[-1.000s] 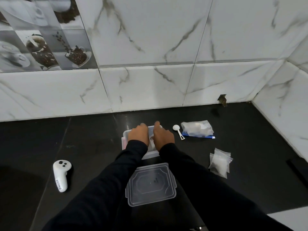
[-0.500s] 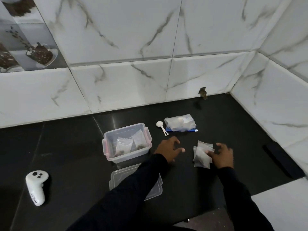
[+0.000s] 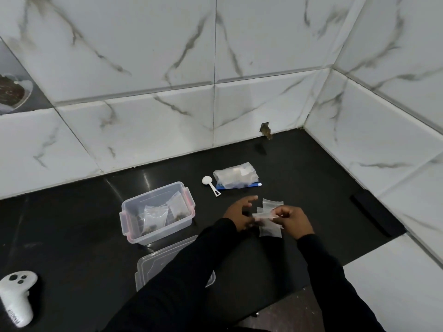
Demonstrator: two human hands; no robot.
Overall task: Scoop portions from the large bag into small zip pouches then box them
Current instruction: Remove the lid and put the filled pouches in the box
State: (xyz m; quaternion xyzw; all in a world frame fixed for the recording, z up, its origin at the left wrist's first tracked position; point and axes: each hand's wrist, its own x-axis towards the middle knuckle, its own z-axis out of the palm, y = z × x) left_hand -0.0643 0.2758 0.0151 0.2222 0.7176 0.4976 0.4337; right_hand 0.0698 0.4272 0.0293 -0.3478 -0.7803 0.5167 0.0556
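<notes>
The right hand (image 3: 293, 218) pinches one empty pouch (image 3: 263, 214) by its right end, lifted just above the pile of spare pouches (image 3: 271, 230) on the black counter (image 3: 72, 236), right of centre. The left hand (image 3: 239, 213) is at the pouch's left end with its fingers partly spread; whether it grips the film or only touches it cannot be told through the blur. The pouch is thin, clear, limp film. It looks almost weightless and slippery, likely to cling to its neighbours and to fold if held mid-sheet. It is best taken at the stiffer zip strip along the mouth, one pinch on each lip, so that the mouth can be pulled open. The large bag (image 3: 236, 178) lies farther back, soft and slumped, with the white scoop (image 3: 211, 186) just to its left; both are untouched. The bag would need steadying at its opening while scooping. To the left stands the open box (image 3: 134, 207) with two filled pouches (image 3: 155, 215) leaning inside, dark contents settled low. Its lid (image 3: 153, 267) lies nearer, partly under the left sleeve. A white controller (image 3: 16, 295) rests at the near left
</notes>
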